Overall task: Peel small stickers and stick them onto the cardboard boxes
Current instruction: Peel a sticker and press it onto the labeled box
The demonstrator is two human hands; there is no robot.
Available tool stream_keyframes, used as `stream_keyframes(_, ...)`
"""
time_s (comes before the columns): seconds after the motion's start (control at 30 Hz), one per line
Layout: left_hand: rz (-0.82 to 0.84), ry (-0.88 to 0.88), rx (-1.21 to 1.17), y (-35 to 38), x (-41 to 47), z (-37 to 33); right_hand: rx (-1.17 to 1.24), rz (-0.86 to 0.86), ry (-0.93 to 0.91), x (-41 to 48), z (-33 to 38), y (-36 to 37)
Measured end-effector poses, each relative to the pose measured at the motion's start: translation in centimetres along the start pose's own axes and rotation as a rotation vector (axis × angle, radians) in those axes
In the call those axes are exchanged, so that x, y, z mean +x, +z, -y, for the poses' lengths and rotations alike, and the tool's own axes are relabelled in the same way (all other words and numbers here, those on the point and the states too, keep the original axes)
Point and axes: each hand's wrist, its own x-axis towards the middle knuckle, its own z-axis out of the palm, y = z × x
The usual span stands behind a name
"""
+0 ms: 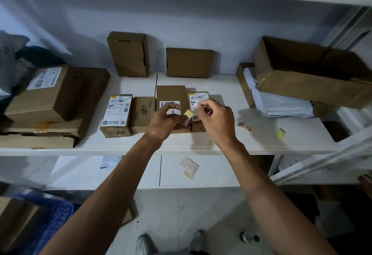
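My left hand (163,119) grips a small sticker sheet (186,118) with a yellow backing that curls up at its top corner. My right hand (216,119) pinches a small white sticker (198,105) between thumb and forefinger, just above the sheet. Both hands hover over a row of small cardboard boxes on the white shelf (221,144): a labelled box (116,115) at the left, a plain box (143,112), a taller box (171,94) and a labelled box (198,98) behind my fingers.
Two plain boxes (128,53) (189,62) lean on the back wall. An open carton (310,71) sits at the right, stacked boxes (46,97) at the left. A sticker strip (244,126) and a yellow backing scrap (280,133) lie on the shelf. A used sheet (188,166) lies on the shelf below.
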Motion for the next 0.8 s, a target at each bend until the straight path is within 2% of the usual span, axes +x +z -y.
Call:
stream_keyframes(0.23,0.047,-0.03,-0.008,0.7,-0.1,0.1,-0.047,-0.059,-0.164,-0.8,0.6,-0.2)
stream_keyframes(0.37,0.022,-0.035,-0.012,0.8,-0.2,0.0,-0.099,-0.064,-0.215,-1.2,0.7,-0.1)
stream_keyframes(0.63,-0.001,-0.031,-0.005,0.0,0.0,0.3,-0.091,0.013,-0.209,-1.7,0.8,0.2)
stream_keyframes(0.8,-0.086,-0.041,0.021,-1.3,0.2,0.5,-0.019,0.064,-0.032,-2.1,0.2,0.4)
